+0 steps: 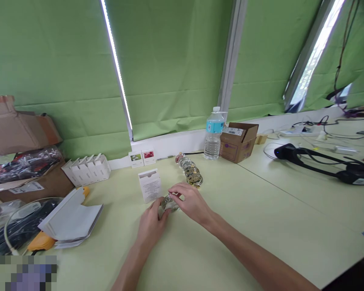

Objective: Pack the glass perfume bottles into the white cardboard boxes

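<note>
My left hand (153, 218) is closed around the side of a small round clear object (170, 205) that looks like glass, low over the table. From the right, my right hand (188, 200) reaches to the top of the same object with thumb and fingers pinched together. What the pinch holds, if anything, is too small to make out. Just behind my left hand stands an upright white box (149, 186) with printed text. Farther back, a row of shiny round objects (192, 174), silver and gold in tone, runs away from me; their kind is unclear.
Two small picture cards or boxes (142, 158) and several white boxes (87, 169) stand by the wall. At left lie folded white cardboard (73, 222) and brown cartons (27, 190). A water bottle (212, 135), an open carton (239, 141) and a black headset (324, 163) are to the right.
</note>
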A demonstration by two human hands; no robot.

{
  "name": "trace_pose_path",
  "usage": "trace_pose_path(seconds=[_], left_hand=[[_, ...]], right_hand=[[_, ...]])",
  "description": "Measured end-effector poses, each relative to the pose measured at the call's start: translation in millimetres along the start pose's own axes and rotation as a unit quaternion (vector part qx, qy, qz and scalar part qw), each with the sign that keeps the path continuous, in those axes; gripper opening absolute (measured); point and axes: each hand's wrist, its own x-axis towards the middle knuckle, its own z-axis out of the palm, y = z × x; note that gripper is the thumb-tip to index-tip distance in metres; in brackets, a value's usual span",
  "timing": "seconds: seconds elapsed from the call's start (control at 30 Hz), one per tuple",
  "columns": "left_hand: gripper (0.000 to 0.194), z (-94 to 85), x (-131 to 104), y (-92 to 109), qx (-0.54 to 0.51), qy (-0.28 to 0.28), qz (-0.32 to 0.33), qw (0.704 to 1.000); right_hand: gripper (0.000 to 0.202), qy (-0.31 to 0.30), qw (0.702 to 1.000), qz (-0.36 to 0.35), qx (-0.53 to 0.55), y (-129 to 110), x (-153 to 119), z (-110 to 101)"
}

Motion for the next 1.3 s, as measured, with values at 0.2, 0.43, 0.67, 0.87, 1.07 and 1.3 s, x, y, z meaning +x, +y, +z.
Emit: trace_pose_path(seconds=[0.2,0.43,0.67,0.87,1.07,1.3], left_hand=[[0.036,0.0,0.1,0.7,-0.004,0.003,-0.003,1.0],[0.036,0.4,-0.3,1.0,-0.004,0.008,0.001,1.0],[0.04,-0.7,-0.3,0.8,-0.005,-0.002,-0.001,1.0],[0.04,-1.3,-0.4,2.3,-0.01,0.0,-0.006,1.0],[0.042,-1.5,-0.3,2.8,-0.009,0.0,-0.011,1.0],[0.044,-0.2,0.4,1.0,-0.015,0.005,-0.004,1.0]], right_hand=[[0.01,0.007,1.0,-0.007,-0.012,-0.5,0.3,-1.0],[0.008,0.013,0.999,-0.036,-0.033,2.6,-0.7,0.3],[0.012,0.004,0.998,-0.045,-0.044,4.0,0.1,-0.1],[0.014,-0.006,0.997,-0.034,-0.07,0.4,2.5,0.2],[0.016,-0.02,0.994,-0.026,-0.102,-4.2,4.1,-0.9],[0.011,-0.022,0.993,-0.044,-0.107,-4.0,1.2,-5.0]])
